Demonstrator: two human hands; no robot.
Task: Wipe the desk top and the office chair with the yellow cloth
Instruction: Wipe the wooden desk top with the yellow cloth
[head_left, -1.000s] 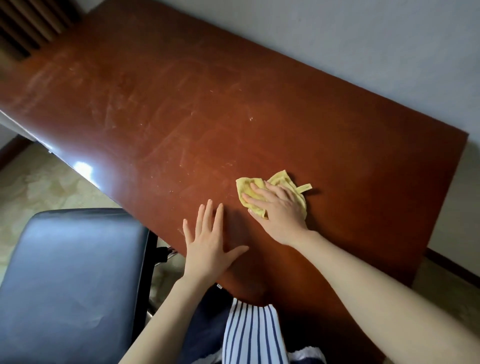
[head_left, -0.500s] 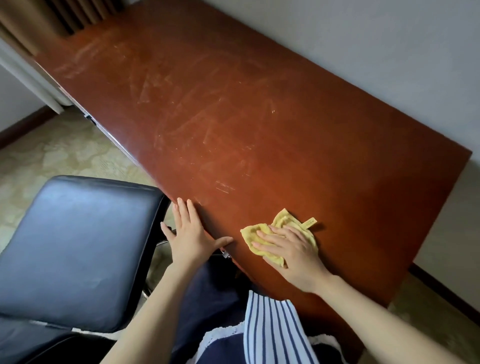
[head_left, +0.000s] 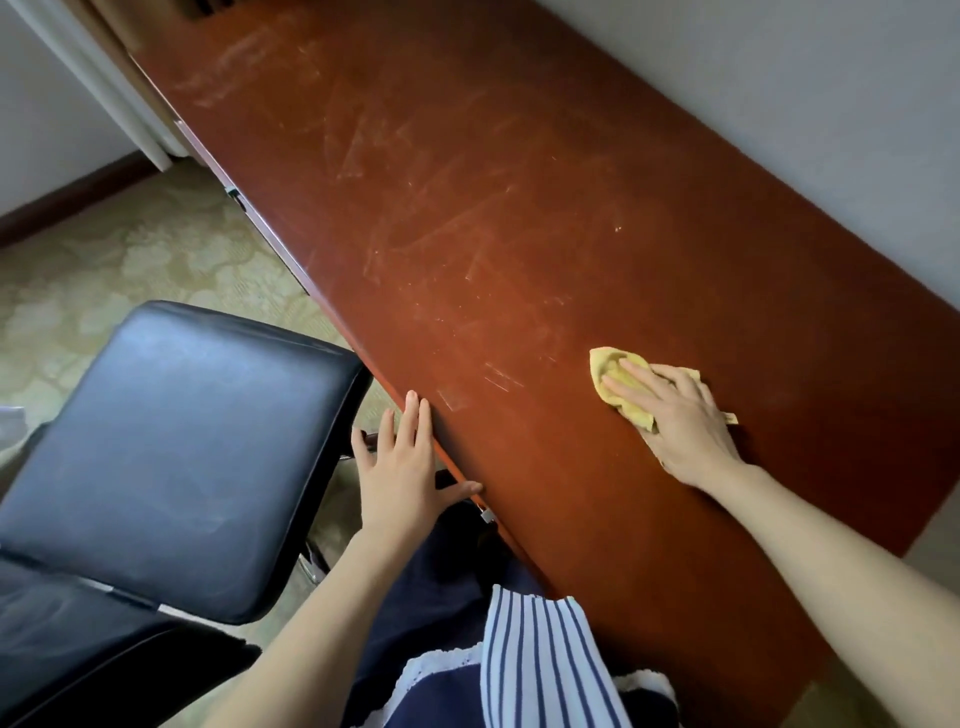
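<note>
My right hand (head_left: 685, 421) is lying flat on the yellow cloth (head_left: 618, 387) on the desk (head_left: 493, 218), and ahead of it bare, streaked wood is stretching to the far end, giving it room to slide forward and leftward. The wall (head_left: 779, 104) is running along the desk's back edge on my right, closing off that side. My left hand (head_left: 400, 467) is resting at the near edge, in the narrow gap between the desk and the office chair (head_left: 182, 441), whose black seat is standing just beside the edge and blocking any wide swing to the left.
</note>
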